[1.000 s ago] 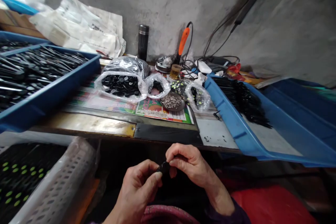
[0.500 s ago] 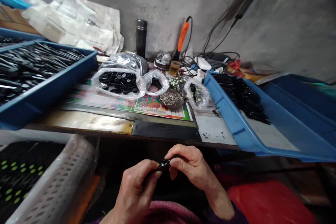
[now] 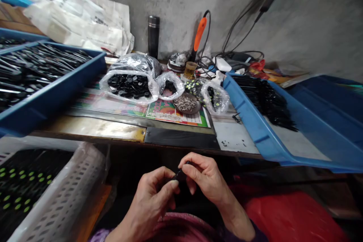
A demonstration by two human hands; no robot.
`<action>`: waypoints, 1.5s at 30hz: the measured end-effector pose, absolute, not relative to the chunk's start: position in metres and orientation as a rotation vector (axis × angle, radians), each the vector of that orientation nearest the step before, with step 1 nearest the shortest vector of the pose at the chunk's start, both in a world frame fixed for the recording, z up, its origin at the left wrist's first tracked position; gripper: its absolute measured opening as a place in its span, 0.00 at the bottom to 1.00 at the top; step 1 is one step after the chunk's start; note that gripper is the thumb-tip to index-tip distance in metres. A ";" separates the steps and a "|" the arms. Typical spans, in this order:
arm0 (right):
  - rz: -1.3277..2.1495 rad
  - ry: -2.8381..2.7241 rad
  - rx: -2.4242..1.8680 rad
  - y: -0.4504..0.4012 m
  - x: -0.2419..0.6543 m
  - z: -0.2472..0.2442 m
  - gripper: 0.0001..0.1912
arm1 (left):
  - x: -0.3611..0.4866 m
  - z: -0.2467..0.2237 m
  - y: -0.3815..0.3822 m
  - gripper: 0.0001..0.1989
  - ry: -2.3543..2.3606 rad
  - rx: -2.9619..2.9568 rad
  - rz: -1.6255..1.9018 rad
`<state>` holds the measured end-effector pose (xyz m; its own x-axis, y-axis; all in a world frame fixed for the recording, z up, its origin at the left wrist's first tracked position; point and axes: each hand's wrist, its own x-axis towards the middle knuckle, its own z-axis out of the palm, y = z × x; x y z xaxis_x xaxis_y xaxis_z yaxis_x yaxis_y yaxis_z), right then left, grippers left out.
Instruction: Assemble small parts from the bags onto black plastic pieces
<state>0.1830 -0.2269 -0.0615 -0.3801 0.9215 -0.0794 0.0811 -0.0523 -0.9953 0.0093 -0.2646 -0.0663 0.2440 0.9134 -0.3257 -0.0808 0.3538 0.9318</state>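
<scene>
A small glossy black plastic piece is pinched between both hands, below the table's front edge. My left hand is closed on its left end with thumb and forefinger. On the other end, my right hand grips with thumb and fingertips. Fingers cover much of the piece, so its full shape is hidden. Across the table edge lie a round dish of small metal screws or pins, a plastic bag of round black parts, a smaller bag of black parts and a bag of black parts with green dots.
At left stands a blue tray of long black parts; below it, a white perforated basket holds green-dotted black parts. Another blue tray is at right. An orange-handled tool and a dark cylinder stand near the wall.
Both hands keep the black piece and have shifted slightly, with the left fingers now uncurled a little and the piece turned. The whole view has moved a bit.
</scene>
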 end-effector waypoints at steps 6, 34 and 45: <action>1.510 -1.440 -1.164 -0.232 0.179 -0.063 0.19 | 0.014 -0.062 -0.267 0.21 1.015 0.659 0.817; 1.140 -1.584 -1.218 -0.234 0.179 -0.058 0.15 | 0.022 -0.061 -0.249 0.26 1.030 0.668 0.879; 0.010 -2.023 -1.382 -0.146 0.229 -0.037 0.09 | 0.013 -0.055 -0.236 0.29 1.112 0.712 1.020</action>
